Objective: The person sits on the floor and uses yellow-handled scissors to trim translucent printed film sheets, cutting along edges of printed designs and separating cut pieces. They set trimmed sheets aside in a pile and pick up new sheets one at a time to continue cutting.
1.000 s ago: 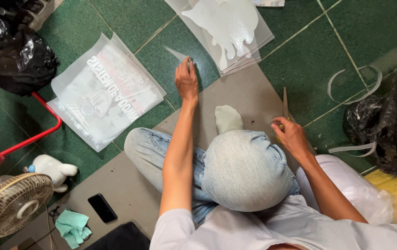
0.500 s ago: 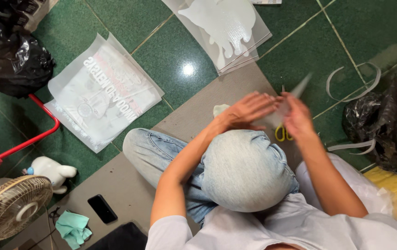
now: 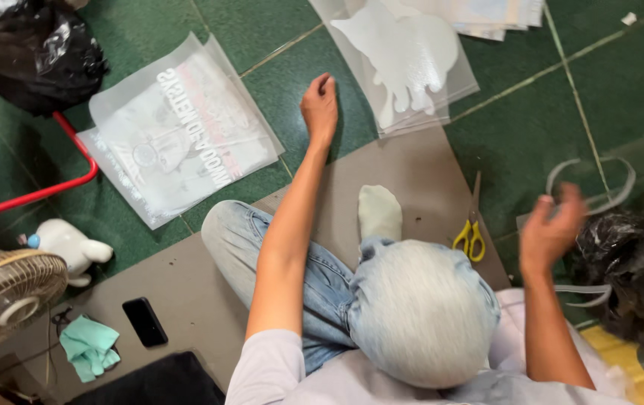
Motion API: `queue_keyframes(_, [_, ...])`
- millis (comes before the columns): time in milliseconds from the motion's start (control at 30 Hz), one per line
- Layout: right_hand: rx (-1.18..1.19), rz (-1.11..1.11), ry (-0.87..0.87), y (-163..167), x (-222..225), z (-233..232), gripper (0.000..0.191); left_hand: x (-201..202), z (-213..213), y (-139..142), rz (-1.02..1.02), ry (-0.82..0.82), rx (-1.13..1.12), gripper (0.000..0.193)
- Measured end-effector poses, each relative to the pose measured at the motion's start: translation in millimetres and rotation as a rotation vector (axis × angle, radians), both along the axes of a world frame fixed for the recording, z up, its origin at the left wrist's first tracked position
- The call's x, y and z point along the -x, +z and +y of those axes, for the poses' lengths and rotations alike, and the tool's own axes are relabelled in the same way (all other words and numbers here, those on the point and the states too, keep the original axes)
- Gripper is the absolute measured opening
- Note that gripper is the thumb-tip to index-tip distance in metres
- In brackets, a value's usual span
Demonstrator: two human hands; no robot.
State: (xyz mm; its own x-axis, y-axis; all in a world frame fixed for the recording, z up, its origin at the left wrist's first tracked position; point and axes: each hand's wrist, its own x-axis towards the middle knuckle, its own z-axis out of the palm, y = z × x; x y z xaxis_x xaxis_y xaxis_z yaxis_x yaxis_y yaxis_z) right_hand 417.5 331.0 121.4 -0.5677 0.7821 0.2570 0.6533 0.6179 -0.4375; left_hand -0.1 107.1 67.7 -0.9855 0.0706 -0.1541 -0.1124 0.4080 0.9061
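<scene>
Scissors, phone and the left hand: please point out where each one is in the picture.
scissors [image 3: 471, 236]: head view, on the yellow handles.
phone [image 3: 145, 322]: head view, on the middle of its black face.
left hand [image 3: 320, 105]: head view, on the back of the hand.

Floor tiles [image 3: 622, 82] dark green, mat [image 3: 427, 180] grey-brown, scissors [image 3: 470, 238] yellow-handled, jeans [image 3: 329, 285] faded blue, far-left bag [image 3: 29, 52] black, near-left cloth [image 3: 89, 346] mint.
</scene>
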Motion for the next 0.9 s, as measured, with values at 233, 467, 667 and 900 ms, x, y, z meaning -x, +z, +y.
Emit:
queue_keyframes(233, [0.349, 0.254, 0.214, -23.8, 186.3, 3.0, 0.033, 52.5, 32.2, -1.8, -0.229, 0.043, -0.303, 0.036])
queue_keyframes(467, [0.283, 0.114, 0.238, 5.5, 277.4, 12.1, 0.015, 51.0, 36.6, -12.2, -0.359, 0.037, -0.385, 0.041])
queue_keyframes(667, [0.611, 0.238, 0.336, 69.4, 254.9, 11.8, 0.013, 59.6, 34.3, -25.4, -0.539, 0.065, -0.603, 0.071])
queue_keyframes(900, [0.848, 0.035, 0.341, 141.2, 183.4, 44.3, 0.01, 77.0, 38.5, -35.7, -0.658, 0.041, -0.75, 0.075])
